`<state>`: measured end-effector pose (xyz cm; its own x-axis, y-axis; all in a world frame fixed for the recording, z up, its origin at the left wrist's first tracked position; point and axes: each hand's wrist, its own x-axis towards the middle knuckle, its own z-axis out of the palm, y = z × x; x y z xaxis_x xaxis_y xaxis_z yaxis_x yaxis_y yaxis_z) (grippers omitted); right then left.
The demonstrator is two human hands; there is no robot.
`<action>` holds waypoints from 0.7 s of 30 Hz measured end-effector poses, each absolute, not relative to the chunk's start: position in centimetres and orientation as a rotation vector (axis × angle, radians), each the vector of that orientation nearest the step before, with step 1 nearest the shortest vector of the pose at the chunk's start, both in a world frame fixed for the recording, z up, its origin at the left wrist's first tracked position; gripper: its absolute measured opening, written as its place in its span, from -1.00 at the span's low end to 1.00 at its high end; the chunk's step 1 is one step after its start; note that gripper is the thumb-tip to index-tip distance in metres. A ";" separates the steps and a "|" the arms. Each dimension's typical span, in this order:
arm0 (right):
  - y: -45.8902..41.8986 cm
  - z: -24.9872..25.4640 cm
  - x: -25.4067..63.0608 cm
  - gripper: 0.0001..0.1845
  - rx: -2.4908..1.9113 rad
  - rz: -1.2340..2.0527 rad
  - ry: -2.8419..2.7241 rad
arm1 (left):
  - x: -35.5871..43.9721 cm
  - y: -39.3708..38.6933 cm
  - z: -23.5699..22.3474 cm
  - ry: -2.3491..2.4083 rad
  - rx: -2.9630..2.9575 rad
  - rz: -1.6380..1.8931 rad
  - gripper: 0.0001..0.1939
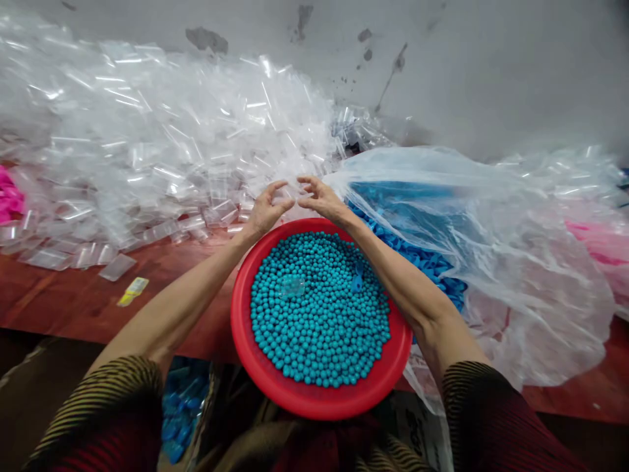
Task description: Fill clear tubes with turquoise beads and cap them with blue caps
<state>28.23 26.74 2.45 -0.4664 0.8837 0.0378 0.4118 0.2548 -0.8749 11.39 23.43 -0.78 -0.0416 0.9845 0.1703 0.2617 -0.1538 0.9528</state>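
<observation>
Both arms reach past a round red basin point(246, 328) filled with small teal beads point(319, 328). My left hand point(268, 208) hovers just beyond the basin's far rim, fingers curved and apart, with nothing visible in it. Close beside it, my right hand point(322, 198) is held the same way, its thumb and fingers spread around a gap. Both are nearest to a big heap of clear plastic boxes point(196, 151). On the beads lie one clear plastic piece point(291, 286) and a small blue plastic piece point(357, 278).
A translucent plastic bag point(515, 262) at the right partly covers many blue pieces point(432, 262). A yellow-and-white label point(132, 291) lies on the red tabletop point(73, 308). Below the edge, a carton holds blue pieces point(181, 406). A stained grey wall point(466, 72) stands behind.
</observation>
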 end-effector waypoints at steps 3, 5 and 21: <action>24.5 2.6 29.6 -0.33 -1.017 1.156 -1.933 | 11.6 21.5 0.7 1.367 2.017 1.225 -0.49; 22.8 2.3 30.5 -0.35 -0.982 1.148 -1.917 | 11.8 20.0 1.0 1.355 2.297 1.152 -0.50; 15.4 -0.6 34.1 -0.73 -1.308 0.513 -2.466 | 13.7 12.8 0.5 0.991 2.717 0.298 -0.67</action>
<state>34.10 15.42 -0.57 -0.5397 0.8363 0.0967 0.7283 0.5214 -0.4446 13.66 12.80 0.54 0.7499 0.6524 0.1096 0.6048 -0.7433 0.2858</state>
